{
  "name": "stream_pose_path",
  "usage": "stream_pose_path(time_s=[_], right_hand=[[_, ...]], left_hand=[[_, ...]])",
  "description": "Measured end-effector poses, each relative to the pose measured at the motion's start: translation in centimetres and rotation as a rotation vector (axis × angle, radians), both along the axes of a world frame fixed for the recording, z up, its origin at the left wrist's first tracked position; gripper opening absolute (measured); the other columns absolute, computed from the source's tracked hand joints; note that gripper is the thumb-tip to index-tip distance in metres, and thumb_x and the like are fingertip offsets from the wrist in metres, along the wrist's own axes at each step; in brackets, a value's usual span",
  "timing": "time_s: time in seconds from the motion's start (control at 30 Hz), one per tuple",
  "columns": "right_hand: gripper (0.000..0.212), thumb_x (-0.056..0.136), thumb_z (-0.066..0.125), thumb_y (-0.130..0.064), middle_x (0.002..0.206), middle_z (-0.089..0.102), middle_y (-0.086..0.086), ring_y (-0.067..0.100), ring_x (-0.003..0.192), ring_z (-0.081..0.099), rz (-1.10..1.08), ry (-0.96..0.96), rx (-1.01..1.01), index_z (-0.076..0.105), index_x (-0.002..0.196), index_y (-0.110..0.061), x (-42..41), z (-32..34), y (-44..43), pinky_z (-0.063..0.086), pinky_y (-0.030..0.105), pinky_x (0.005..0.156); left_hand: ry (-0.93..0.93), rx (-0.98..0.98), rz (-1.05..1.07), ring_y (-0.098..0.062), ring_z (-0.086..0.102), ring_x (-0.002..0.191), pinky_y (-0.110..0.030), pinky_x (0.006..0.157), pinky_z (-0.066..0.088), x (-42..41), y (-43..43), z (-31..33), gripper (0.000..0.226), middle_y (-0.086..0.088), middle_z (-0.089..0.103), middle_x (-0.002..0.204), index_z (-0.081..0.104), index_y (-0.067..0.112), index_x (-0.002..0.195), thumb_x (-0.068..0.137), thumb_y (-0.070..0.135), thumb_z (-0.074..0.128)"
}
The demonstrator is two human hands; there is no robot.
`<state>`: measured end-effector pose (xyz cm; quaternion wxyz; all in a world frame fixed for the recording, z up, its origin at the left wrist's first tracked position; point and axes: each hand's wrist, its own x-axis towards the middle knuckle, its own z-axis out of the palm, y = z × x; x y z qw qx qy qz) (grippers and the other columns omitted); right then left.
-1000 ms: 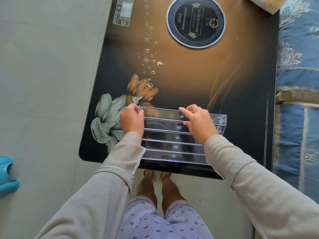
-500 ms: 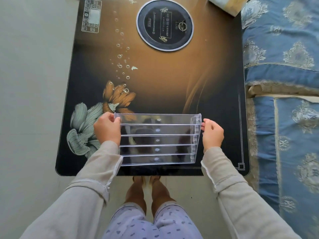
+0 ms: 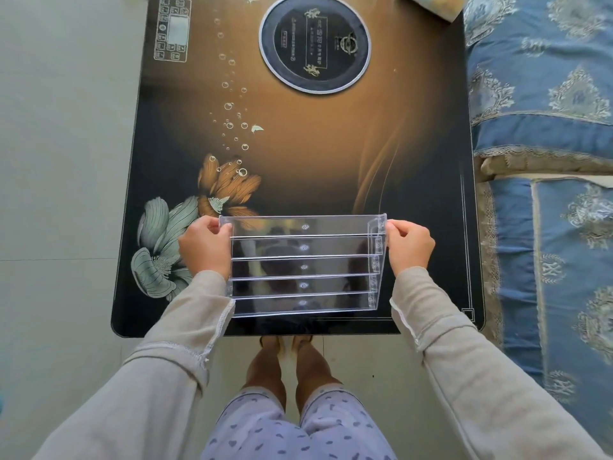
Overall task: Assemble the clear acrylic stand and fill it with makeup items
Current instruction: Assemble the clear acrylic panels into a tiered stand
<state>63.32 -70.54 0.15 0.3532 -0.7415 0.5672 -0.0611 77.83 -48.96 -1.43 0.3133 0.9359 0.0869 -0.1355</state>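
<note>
**Inspector:** Location of the stand [image 3: 302,267]?

**Assistant:** Over the near part of the table [image 3: 331,154], square to its near edge, between the two hands. Five clear troughs step up from the near side to the far side. Whether its base touches the table cannot be told.

**Inspector:** Left hand [image 3: 205,249]?

**Assistant:** At the stand's left wall. Grip closed on that wall, thumb on the far upper corner, fingers curled at the side.

**Inspector:** Right hand [image 3: 411,247]?

**Assistant:** At the right wall, near its far upper corner. Grip closed on it, a pinch between thumb and fingertips.

**Inspector:** Surroundings?

**Assistant:** A round black disc [image 3: 314,44] lies at the far middle of the table and a printed panel [image 3: 172,29] at the far left, both well apart from the stand. A flower print [image 3: 166,247] shows beside the left hand. Grey floor [image 3: 59,161] lies to the left. A blue patterned bed [image 3: 544,127] stands just beside the table's right edge. Bare feet [image 3: 285,356] show below the near edge.
</note>
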Motion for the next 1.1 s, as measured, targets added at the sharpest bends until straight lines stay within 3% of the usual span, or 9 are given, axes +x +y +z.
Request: stream_pose_path(time_s=[0.2, 0.37, 0.47, 0.6, 0.97, 1.1], right_hand=[[0.023, 0.086, 0.059, -0.011, 0.100, 0.072, 0.016, 0.016, 0.084, 0.060, 0.004, 0.000, 0.027, 0.070, 0.102, 0.000, 0.1, 0.0, -0.1, 0.044, 0.024, 0.083], [0.022, 0.084, 0.062, -0.010, 0.101, 0.071, 0.019, 0.031, 0.096, 0.066, 0.057, 0.046, 0.080, 0.070, 0.101, 0.001, 0.4, 0.3, -1.0, 0.051, 0.042, 0.094], [0.020, 0.084, 0.061, -0.007, 0.097, 0.072, 0.019, 0.031, 0.092, 0.066, 0.134, 0.118, 0.049, 0.071, 0.098, 0.002, 0.8, 0.3, -1.3, 0.051, 0.036, 0.089], [0.017, 0.086, 0.059, -0.007, 0.096, 0.071, 0.020, 0.031, 0.091, 0.066, 0.145, 0.173, 0.019, 0.070, 0.096, 0.002, 1.2, 0.2, -1.3, 0.048, 0.029, 0.084], [0.017, 0.087, 0.059, -0.009, 0.097, 0.071, 0.019, 0.030, 0.093, 0.065, 0.147, 0.189, 0.037, 0.070, 0.096, 0.001, 1.0, 1.1, -1.1, 0.048, 0.030, 0.084], [0.017, 0.087, 0.060, -0.009, 0.099, 0.070, 0.020, 0.031, 0.094, 0.065, 0.147, 0.206, 0.032, 0.070, 0.096, 0.001, 0.5, 1.2, -1.0, 0.050, 0.036, 0.088]], left_hand=[[-0.004, -0.124, 0.001, -0.022, 0.058, 0.081, -0.026, 0.077, 0.043, -0.6, 0.7, 0.4, 0.024, -0.020, 0.072, 0.096, 0.070, -0.001, 0.102, 0.087, 0.014, 0.058], [0.057, -0.217, 0.099, -0.020, 0.063, 0.096, -0.026, 0.087, 0.046, -0.7, 0.9, 0.4, 0.028, -0.018, 0.070, 0.108, 0.065, -0.002, 0.111, 0.085, 0.009, 0.062], [0.098, -0.228, 0.106, -0.027, 0.065, 0.101, -0.034, 0.094, 0.050, -0.1, 0.9, 0.4, 0.029, -0.019, 0.070, 0.107, 0.066, -0.003, 0.108, 0.082, 0.009, 0.065], [0.109, -0.211, 0.097, -0.030, 0.066, 0.100, -0.044, 0.093, 0.052, 0.3, 0.9, 0.4, 0.028, -0.020, 0.071, 0.106, 0.067, -0.003, 0.106, 0.081, 0.008, 0.067], [0.214, -0.304, 0.113, -0.030, 0.065, 0.105, -0.045, 0.096, 0.051, 0.3, 1.6, 0.7, 0.030, -0.019, 0.069, 0.110, 0.066, -0.002, 0.108, 0.080, 0.009, 0.068], [0.290, -0.384, 0.095, -0.029, 0.064, 0.107, -0.045, 0.096, 0.051, -0.1, 2.3, 1.0, 0.033, -0.018, 0.067, 0.115, 0.063, -0.002, 0.114, 0.083, 0.009, 0.065]])
